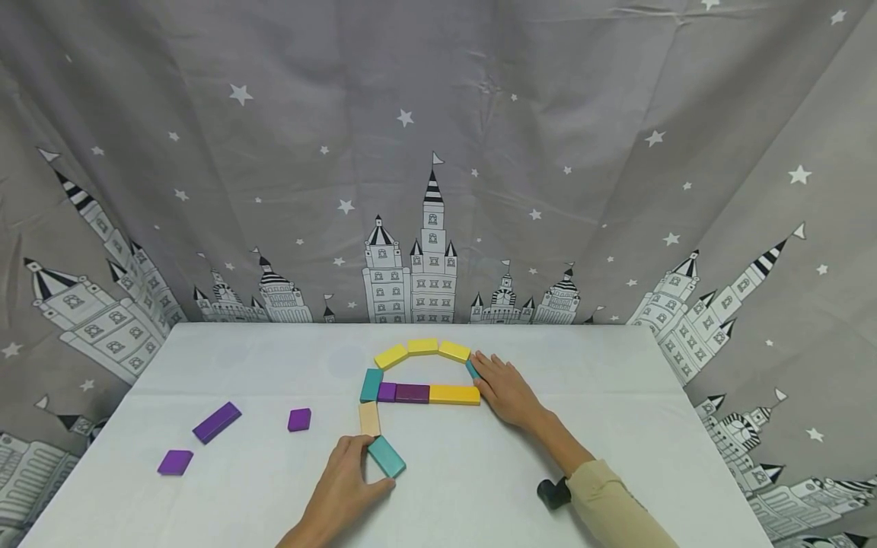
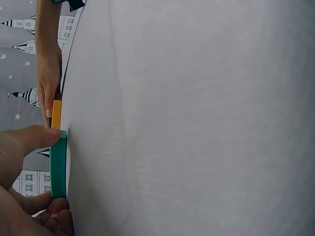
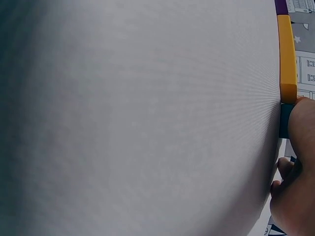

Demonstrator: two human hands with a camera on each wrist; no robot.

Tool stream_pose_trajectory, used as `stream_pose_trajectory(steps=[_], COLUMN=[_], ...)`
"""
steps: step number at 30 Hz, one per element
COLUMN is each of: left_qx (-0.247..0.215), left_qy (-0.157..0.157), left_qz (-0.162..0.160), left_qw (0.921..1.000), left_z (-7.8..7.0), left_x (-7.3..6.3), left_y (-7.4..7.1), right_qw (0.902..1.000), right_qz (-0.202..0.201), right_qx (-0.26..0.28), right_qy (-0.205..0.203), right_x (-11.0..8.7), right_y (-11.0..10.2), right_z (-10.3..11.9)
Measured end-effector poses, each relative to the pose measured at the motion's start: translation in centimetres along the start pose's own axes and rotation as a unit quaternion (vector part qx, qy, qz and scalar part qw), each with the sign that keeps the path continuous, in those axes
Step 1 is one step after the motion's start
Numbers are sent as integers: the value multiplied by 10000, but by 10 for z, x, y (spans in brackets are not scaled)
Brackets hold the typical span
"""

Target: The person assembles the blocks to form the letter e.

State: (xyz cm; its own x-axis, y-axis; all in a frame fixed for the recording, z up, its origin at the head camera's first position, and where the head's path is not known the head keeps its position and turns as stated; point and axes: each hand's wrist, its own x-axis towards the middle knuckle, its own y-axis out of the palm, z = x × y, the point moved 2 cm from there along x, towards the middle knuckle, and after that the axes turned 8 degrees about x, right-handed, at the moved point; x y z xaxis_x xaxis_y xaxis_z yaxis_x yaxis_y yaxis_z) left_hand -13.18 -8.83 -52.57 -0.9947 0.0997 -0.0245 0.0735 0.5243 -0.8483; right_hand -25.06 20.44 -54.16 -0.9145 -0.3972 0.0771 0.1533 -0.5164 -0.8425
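In the head view, my left hand (image 1: 346, 483) pinches a teal block (image 1: 387, 457) between thumb and fingertips. The block lies aslant on the table, its upper end by a tan block (image 1: 369, 418). My right hand (image 1: 507, 392) holds another teal block (image 1: 472, 370), mostly hidden by the fingers, at the right end of a curve of yellow blocks (image 1: 422, 347). Below the curve runs a row made of a violet block (image 1: 387, 392), a dark purple block (image 1: 412, 393) and an orange-yellow block (image 1: 455, 395). A third teal block (image 1: 371, 385) stands at the row's left end.
Loose on the left side of the white table (image 1: 274, 358) lie a long purple block (image 1: 217, 422), a purple slanted block (image 1: 175, 463) and a small purple block (image 1: 299, 420). A black object (image 1: 553, 495) sits beside the right sleeve. Behind hangs a grey castle-print curtain (image 1: 582, 91).
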Motion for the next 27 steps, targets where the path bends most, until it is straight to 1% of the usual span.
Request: stream_pose_trajectory(steps=[11,20,27], left_qx=[-16,55,100], left_qy=[-10,-143,-102], left_qz=[-48,48,75], left_qw=[10000,9999,9999], left_z=[-1,-2,-2], left_x=[0,2,2], left_y=[0,2,1], right_qw=[10000,10000,10000], right_qz=[-31,51,-13], right_qx=[27,-12,-25], right_qy=[-44,29,-83], right_x=[0,0,0], right_y=[0,1,1], right_z=[-1,-2,-3])
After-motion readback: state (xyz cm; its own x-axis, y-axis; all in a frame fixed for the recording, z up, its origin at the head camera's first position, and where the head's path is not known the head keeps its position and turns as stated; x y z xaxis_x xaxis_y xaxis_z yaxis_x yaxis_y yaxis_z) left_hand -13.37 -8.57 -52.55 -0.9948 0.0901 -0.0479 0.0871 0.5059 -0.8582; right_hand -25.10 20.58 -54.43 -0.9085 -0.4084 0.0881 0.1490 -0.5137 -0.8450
